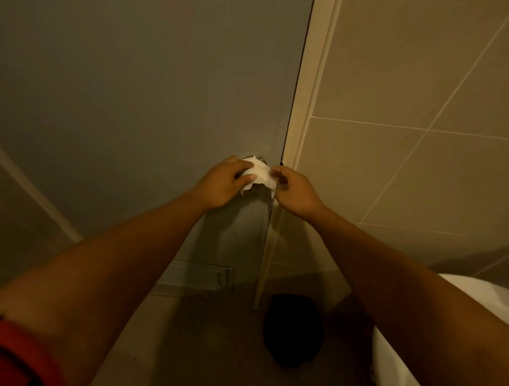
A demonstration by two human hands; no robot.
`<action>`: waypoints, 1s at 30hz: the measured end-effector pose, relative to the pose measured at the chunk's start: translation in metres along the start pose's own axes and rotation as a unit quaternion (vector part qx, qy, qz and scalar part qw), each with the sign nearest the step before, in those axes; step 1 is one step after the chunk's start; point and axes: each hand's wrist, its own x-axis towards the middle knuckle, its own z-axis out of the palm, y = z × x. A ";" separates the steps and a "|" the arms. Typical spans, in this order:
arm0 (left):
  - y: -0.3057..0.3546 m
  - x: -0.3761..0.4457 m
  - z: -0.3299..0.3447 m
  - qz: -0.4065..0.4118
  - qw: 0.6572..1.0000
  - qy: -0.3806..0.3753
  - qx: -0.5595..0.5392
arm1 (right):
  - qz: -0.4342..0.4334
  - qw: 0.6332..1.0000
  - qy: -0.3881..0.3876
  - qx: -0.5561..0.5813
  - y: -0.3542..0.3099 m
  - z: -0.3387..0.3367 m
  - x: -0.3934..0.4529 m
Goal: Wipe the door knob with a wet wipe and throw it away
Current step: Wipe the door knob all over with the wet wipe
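A white wet wipe (261,175) is draped over the metal door knob (255,157) on the grey door (146,89); only the knob's top rim shows above it. My left hand (227,183) presses the wipe against the knob from the left, thumb and fingers closed on it. From the right, my right hand (295,190) pinches the wipe's right edge near the door's edge.
A dark bin (292,330) stands on the floor below the knob, by the door frame (308,104). The tiled wall (417,100) runs along the right. A white fixture (465,309) fills the lower right. A vent grille (198,277) sits low in the door.
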 end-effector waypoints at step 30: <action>0.004 0.007 0.053 0.013 0.969 0.028 0.243 | -0.359 0.731 0.111 -0.569 -0.036 -0.088 0.054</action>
